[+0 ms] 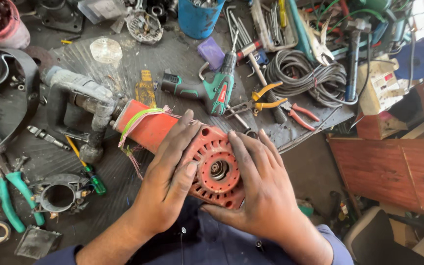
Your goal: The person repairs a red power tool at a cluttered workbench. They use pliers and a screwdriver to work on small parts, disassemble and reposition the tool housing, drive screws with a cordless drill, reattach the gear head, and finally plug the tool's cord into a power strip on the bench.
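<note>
My left hand (pixel 168 181) and right hand (pixel 261 191) hid much of the red motor housing (pixel 212 167), both clasped around its round end. Its long axis ran up-left from the bearing toward the grey pipe handle (pixel 82 98), below the green drill (pixel 207 91) on the desk (pixel 123 64).

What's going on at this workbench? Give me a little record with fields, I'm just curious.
Setting: cluttered workbench, seen from above
Held item: red power tool body, round end with a metal shaft facing the camera
Left hand: wrapped over the tool's left side
Right hand: cupping its right side
Strings: green and pink threads tied around the red body
Behind it: green cordless drill, yellow-handled pliers, coiled grey cable
Left of it: green-handled screwdriver
</note>
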